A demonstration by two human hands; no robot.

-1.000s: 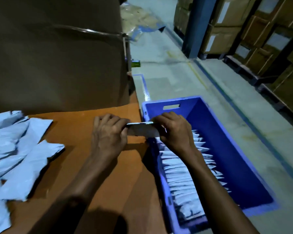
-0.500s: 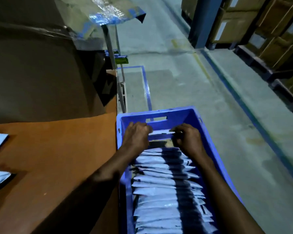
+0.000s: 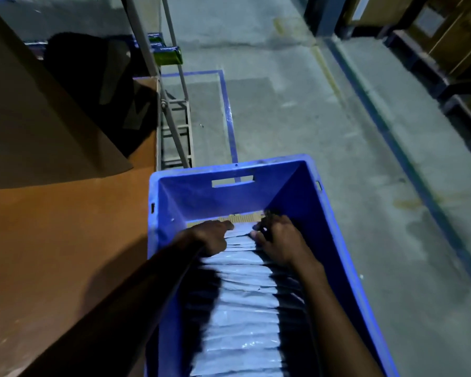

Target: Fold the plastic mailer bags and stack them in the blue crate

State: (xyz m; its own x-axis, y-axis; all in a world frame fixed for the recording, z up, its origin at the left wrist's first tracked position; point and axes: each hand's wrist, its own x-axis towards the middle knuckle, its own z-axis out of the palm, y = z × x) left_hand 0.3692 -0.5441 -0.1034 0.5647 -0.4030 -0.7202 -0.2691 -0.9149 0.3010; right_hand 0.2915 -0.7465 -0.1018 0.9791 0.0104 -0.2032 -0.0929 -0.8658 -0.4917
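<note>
The blue crate stands to the right of the table and holds a long row of several folded grey mailer bags. Both hands are down inside it at the row's far end. My left hand and my right hand hold the two ends of one folded mailer bag, fingers curled over it, and set it against the front of the row. Beyond it, a strip of cardboard shows on the crate floor. My forearms shade much of the row.
An orange-brown table lies to the left, with a large cardboard box on it. A metal frame stands behind the crate. Blue tape marks the concrete floor. Pallets of cartons line the far right.
Both hands carried the folded mailer bag from over the table edge into the crate and lowered it onto the far end of the row. The view swung right; the unfolded pile left the frame.
</note>
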